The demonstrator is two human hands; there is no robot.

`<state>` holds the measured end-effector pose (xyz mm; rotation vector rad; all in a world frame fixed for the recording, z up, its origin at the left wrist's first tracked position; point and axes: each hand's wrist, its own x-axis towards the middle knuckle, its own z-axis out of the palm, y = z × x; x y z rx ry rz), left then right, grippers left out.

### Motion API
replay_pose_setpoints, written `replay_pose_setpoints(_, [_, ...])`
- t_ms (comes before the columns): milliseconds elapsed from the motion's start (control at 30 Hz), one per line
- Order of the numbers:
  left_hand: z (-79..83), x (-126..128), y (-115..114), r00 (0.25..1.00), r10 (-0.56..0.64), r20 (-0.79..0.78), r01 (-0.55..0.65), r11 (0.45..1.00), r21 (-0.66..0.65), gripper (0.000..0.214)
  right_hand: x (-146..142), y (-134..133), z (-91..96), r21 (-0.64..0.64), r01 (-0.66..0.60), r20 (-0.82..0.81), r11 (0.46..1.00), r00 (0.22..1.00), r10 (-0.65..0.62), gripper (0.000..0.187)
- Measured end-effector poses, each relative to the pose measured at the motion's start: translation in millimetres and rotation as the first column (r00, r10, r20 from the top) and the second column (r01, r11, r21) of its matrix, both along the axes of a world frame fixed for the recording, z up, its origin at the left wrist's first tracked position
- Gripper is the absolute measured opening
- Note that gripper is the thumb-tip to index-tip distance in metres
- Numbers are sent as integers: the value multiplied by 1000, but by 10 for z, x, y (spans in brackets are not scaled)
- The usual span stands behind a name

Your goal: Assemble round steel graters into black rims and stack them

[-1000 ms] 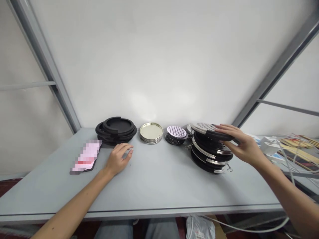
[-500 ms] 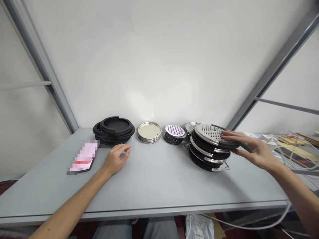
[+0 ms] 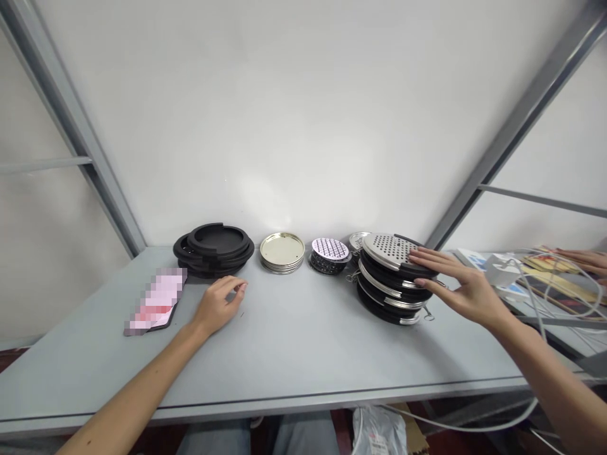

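My right hand [image 3: 458, 285] rests against the right side of a stack of black round parts with metal rims [image 3: 391, 287]. Its fingers grip the topmost piece, a perforated metal disc in a black ring [image 3: 393, 249], thumb below and fingers on top. My left hand [image 3: 217, 304] lies on the grey table [image 3: 294, 354] with fingers loosely curled and holds nothing. It is just in front of a pile of black rubber rings [image 3: 213, 245].
Along the back stand a stack of gold metal lids [image 3: 282, 251] and a small stack of dotted discs [image 3: 329, 254]. A flat pink package [image 3: 156, 302] lies at the left. Cables, papers and another person's hand [image 3: 585, 259] are at the far right.
The top perforated disc was lifted and tilted a second ago; it now sits lower on the stack, with my right hand still on it. The left hand has barely moved.
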<state>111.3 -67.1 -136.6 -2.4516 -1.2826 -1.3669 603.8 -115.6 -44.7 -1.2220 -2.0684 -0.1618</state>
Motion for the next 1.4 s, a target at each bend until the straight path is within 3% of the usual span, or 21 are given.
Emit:
replay_pose_setpoints(333, [-9,-9,7,1000,-13,7,13,1000,1,21,-59,-7,-123,148,11,-31,989,999,-7,41])
replay_pose_setpoints(533, [-13,-13,7,1000,-14,6,15,1000,-18,21,-80,-37,-110,118,50,-1,992,999,-50,38])
replay_pose_setpoints(733, [-17,-16,6,1000,-28,-4,27,998,-59,20,-150,-29,-67,168,106,17,980,994,-111,34])
replay_pose_setpoints(867, [-12,-14,5,999,-34,-8,33,996,-80,20,-182,33,-28,166,69,84,984,993,-84,33])
replay_pose_setpoints(1067, [-5,-16,-8,1000,-30,5,31,990,-137,22,-184,128,-35,334,32,172,942,980,-95,28])
replay_pose_setpoints(1400, [3,24,-37,999,-42,-29,34,972,-234,23,-175,113,-190,306,41,32,951,998,-53,35])
